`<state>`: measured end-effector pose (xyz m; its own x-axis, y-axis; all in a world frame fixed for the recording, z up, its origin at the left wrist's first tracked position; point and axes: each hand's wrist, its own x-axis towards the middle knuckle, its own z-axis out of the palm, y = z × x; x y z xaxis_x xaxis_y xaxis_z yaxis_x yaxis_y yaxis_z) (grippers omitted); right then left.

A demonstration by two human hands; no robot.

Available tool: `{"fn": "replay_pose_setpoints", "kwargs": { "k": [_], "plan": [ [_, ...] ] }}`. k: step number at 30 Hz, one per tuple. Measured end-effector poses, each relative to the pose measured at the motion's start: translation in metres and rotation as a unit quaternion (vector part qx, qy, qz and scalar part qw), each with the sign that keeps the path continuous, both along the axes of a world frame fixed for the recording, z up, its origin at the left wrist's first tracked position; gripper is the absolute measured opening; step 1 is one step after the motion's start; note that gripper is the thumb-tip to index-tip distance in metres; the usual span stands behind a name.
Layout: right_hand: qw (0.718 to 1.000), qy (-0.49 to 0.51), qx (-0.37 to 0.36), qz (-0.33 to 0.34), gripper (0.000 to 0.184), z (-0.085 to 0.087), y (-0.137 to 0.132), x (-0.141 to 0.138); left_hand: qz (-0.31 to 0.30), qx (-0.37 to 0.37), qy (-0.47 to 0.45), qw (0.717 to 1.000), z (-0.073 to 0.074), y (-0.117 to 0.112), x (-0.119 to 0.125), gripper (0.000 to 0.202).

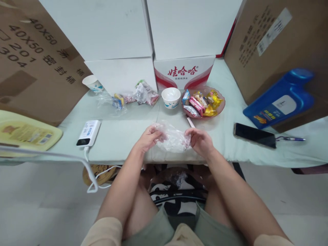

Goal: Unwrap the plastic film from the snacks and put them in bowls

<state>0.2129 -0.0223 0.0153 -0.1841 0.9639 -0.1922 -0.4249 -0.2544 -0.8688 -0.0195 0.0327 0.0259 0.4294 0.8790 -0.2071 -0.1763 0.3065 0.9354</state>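
Note:
A crumpled clear plastic bag is stretched between my two hands, just above the table's front edge. My left hand pinches its left end, and my right hand grips the right end with curled fingers. Beyond the bag stands a white paper cup with a blue pattern. Beside the cup, a pink translucent bowl holds several wrapped snacks. A thin pale stick-like thing lies in front of the bowl, partly hidden by my right hand.
Bagged snacks and a tilted paper cup lie at the back left. A white power bank and yellow bottle are left. Rightward are a phone, pen and blue bottle. Cardboard boxes flank the table.

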Motion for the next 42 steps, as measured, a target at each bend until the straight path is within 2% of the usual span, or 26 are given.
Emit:
{"fn": "replay_pose_setpoints", "kwargs": {
  "k": [3, 5, 7, 8, 10, 12, 14, 16, 17, 19, 20, 21, 22, 23, 24, 27, 29, 31, 33, 36, 38, 40, 42],
  "plan": [
    [0.998, -0.054, 0.013, -0.021, 0.040, 0.001, 0.000, 0.001, -0.050, -0.017, -0.024, 0.998, 0.001, 0.003, -0.006, 0.037],
    [0.992, -0.114, 0.023, -0.056, 0.039, 0.000, 0.002, -0.001, -0.061, 0.006, 0.015, 0.998, -0.001, 0.006, -0.007, 0.031],
    [0.985, -0.160, 0.024, -0.061, 0.053, -0.003, 0.004, -0.005, -0.052, 0.050, 0.080, 0.994, -0.003, 0.008, -0.006, 0.026],
    [0.982, -0.179, 0.018, -0.059, 0.064, -0.005, 0.004, -0.006, -0.045, 0.069, 0.103, 0.991, -0.004, 0.009, -0.005, 0.025],
    [0.975, -0.212, 0.007, -0.063, 0.073, -0.009, 0.006, -0.008, -0.036, 0.085, 0.113, 0.989, -0.005, 0.010, -0.004, 0.044],
    [0.964, -0.254, 0.007, -0.075, 0.056, -0.011, 0.006, -0.009, -0.030, 0.081, 0.094, 0.992, -0.005, 0.012, -0.003, 0.063],
    [0.949, -0.304, 0.021, -0.083, 0.035, -0.009, 0.006, -0.009, -0.025, 0.083, 0.083, 0.993, -0.003, 0.014, -0.005, 0.067],
    [0.927, -0.356, 0.046, -0.108, 0.028, -0.004, 0.004, -0.011, 0.021, 0.102, 0.083, 0.991, -0.002, 0.014, -0.006, 0.062],
    [0.910, -0.387, 0.064, -0.133, 0.026, -0.001, 0.002, -0.012, 0.070, 0.118, 0.088, 0.987, -0.002, 0.013, -0.006, 0.054],
    [0.859, -0.462, 0.109, -0.192, 0.021, 0.007, -0.004, -0.016, 0.179, 0.148, 0.106, 0.967, -0.004, 0.008, -0.006, 0.034],
    [0.829, -0.498, 0.137, -0.214, 0.017, 0.010, -0.007, -0.018, 0.215, 0.157, 0.116, 0.957, -0.006, 0.003, -0.004, 0.027],
    [0.804, -0.524, 0.167, -0.225, 0.014, 0.013, -0.011, -0.021, 0.225, 0.161, 0.122, 0.953, -0.008, -0.001, -0.001, 0.025],
    [0.791, -0.534, 0.197, -0.224, 0.011, 0.014, -0.015, -0.024, 0.210, 0.160, 0.120, 0.957, -0.010, -0.006, 0.003, 0.026],
    [0.793, -0.528, 0.219, -0.212, 0.010, 0.015, -0.018, -0.027, 0.176, 0.155, 0.107, 0.966, -0.012, -0.011, 0.009, 0.032],
    [0.808, -0.507, 0.230, -0.194, 0.010, 0.015, -0.020, -0.030, 0.132, 0.146, 0.084, 0.977, -0.014, -0.015, 0.015, 0.043],
    [0.890, -0.389, 0.199, -0.131, 0.018, 0.009, -0.024, -0.040, 0.045, 0.116, -0.003, 0.992, -0.017, -0.020, 0.033, 0.075],
    [0.943, -0.278, 0.150, -0.103, 0.027, 0.003, -0.022, -0.046, 0.029, 0.109, -0.018, 0.993, -0.016, -0.018, 0.041, 0.077],
    [0.971, -0.198, 0.093, -0.098, 0.035, 0.001, -0.018, -0.050, 0.027, 0.112, 0.002, 0.993, -0.014, -0.014, 0.045, 0.066],
    [0.969, -0.201, 0.057, -0.131, 0.040, 0.001, -0.014, -0.051, 0.043, 0.116, 0.016, 0.992, -0.011, -0.012, 0.044, 0.055],
    [0.946, -0.267, 0.072, -0.170, 0.049, 0.006, -0.007, -0.049, 0.054, 0.104, -0.007, 0.993, -0.008, -0.010, 0.041, 0.047],
    [0.947, -0.286, 0.085, -0.120, 0.049, 0.010, -0.002, -0.046, 0.041, 0.085, -0.036, 0.995, -0.007, -0.009, 0.037, 0.047],
    [0.945, -0.311, 0.085, -0.060, 0.039, 0.017, 0.006, -0.042, 0.055, 0.073, -0.069, 0.993, -0.006, -0.007, 0.033, 0.050],
    [0.925, -0.359, 0.106, -0.065, 0.030, 0.029, 0.021, -0.035, 0.100, 0.062, -0.092, 0.989, -0.004, -0.004, 0.027, 0.052]
  ]
}}
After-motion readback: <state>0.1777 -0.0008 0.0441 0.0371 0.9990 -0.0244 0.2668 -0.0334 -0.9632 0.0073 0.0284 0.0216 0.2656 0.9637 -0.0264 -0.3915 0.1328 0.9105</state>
